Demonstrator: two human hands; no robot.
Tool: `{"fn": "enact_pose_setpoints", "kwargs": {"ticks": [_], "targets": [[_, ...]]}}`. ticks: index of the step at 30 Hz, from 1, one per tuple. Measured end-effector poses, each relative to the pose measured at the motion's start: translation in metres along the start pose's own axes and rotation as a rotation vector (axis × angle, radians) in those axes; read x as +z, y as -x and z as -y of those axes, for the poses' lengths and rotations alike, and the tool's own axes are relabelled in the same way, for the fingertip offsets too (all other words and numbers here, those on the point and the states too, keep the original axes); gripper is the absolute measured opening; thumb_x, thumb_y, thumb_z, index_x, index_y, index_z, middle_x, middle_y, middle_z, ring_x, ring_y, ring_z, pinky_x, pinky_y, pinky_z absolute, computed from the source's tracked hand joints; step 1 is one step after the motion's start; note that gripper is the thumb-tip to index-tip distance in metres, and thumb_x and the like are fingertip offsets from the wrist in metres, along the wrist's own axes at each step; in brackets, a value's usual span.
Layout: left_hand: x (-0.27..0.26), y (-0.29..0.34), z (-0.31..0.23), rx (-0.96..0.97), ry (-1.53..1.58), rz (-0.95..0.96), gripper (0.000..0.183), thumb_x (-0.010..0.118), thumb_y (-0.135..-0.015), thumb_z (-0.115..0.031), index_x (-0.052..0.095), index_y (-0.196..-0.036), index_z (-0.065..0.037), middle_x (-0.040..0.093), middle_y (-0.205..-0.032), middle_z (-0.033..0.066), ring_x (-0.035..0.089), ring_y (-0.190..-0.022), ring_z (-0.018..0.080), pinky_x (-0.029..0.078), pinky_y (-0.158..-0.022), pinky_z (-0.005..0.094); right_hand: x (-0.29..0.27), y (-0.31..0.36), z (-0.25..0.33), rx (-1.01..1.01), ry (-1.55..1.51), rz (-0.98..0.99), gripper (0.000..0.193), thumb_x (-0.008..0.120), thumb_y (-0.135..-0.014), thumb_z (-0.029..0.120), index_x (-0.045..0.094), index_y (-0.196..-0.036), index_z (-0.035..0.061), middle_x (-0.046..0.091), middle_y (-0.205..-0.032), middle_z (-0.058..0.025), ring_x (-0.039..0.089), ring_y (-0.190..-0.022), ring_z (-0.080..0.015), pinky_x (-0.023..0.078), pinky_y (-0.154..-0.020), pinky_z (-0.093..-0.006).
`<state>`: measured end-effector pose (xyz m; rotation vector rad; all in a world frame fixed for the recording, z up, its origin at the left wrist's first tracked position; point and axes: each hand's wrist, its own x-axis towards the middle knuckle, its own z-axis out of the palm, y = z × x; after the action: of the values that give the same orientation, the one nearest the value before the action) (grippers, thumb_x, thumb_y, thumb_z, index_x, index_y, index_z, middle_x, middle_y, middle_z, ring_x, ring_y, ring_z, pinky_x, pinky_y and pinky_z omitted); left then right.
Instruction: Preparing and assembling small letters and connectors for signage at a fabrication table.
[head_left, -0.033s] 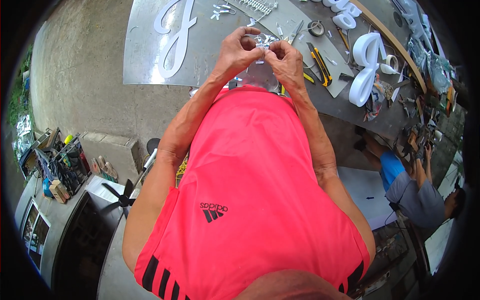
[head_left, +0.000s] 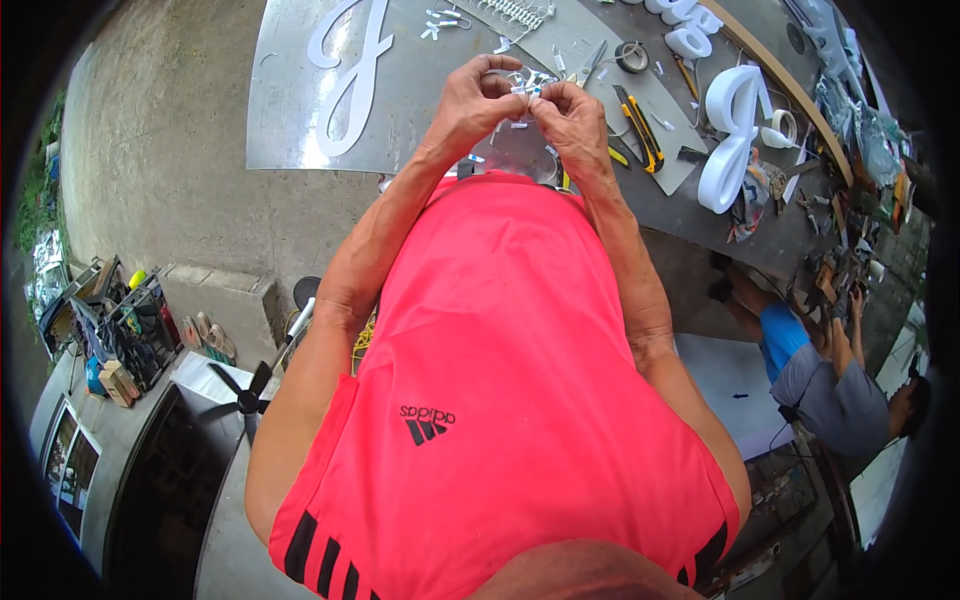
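Note:
Above the metal table, my left hand [head_left: 468,108] pinches a small white LED module with thin wires, its thumb and forefinger pressed together. My right hand [head_left: 573,122] closes its thumb and forefinger on the same piece from the other side. More wired LED modules [head_left: 532,80] bunch up just beyond my fingertips. The exact join between the fingers is too small to make out. To the right of my right hand lie scissors [head_left: 592,62], a roll of dark tape [head_left: 632,57] and a yellow-black utility knife [head_left: 640,130].
A flat white script letter [head_left: 362,85] lies on the metal sheet [head_left: 275,130] at left. A raised white letter [head_left: 722,175] stands at right near a tape roll [head_left: 784,124]. A row of wired modules [head_left: 510,12] lies at the far edge. Another person [head_left: 830,385] works at right.
The wires and module between my fingertips have shifted slightly, and a thin wire end now shows below my left hand. Both arms stay in place.

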<state>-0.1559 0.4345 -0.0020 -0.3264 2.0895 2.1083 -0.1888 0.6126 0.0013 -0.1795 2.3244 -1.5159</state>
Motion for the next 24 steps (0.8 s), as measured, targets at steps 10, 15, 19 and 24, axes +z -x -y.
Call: {"fn": "enact_pose_setpoints", "kwargs": {"ticks": [10,15,19,24], "targets": [[-0.008,0.001,0.013,-0.105,0.290,0.009,0.039,0.077,-0.089,-0.007,0.062,-0.122,0.009,0.075,-0.096,0.0160,0.074,-0.084,0.0195,0.062,-0.077,0.0316,-0.011,0.000,-0.006,0.018,-0.035,-0.128,0.017,0.071,-0.092,0.015,0.070,-0.095,-0.0022,0.072,-0.078,-0.0048,0.065,-0.067,-0.0096,0.053,-0.060,-0.0239],[-0.005,0.002,0.007,-0.089,0.270,0.027,0.029,0.080,-0.087,-0.009,0.071,-0.110,0.006,0.076,-0.093,0.0142,0.074,-0.083,0.0185,0.061,-0.076,0.0309,-0.007,-0.002,-0.003,-0.041,-0.133,0.032,0.020,0.072,-0.091,0.017,0.074,-0.102,-0.0007,0.074,-0.080,-0.0044,0.067,-0.071,-0.0092,0.054,-0.066,-0.0243],[-0.004,0.004,-0.001,-0.094,0.135,0.014,0.029,0.082,-0.085,-0.012,0.073,-0.107,0.005,0.076,-0.091,0.0138,0.073,-0.081,0.0181,0.061,-0.074,0.0301,-0.012,-0.003,-0.003,-0.028,-0.158,0.128,0.022,0.074,-0.091,0.017,0.075,-0.104,-0.0008,0.075,-0.081,-0.0040,0.067,-0.074,-0.0080,0.054,-0.067,-0.0237],[-0.007,0.006,0.001,-0.152,0.125,0.031,0.034,0.084,-0.084,-0.015,0.072,-0.106,0.007,0.075,-0.089,0.0147,0.073,-0.080,0.0185,0.060,-0.072,0.0300,-0.017,-0.004,0.004,0.044,-0.199,0.188,0.019,0.074,-0.090,0.015,0.076,-0.101,-0.0007,0.073,-0.078,-0.0019,0.065,-0.070,-0.0061,0.051,-0.062,-0.0223]]}}
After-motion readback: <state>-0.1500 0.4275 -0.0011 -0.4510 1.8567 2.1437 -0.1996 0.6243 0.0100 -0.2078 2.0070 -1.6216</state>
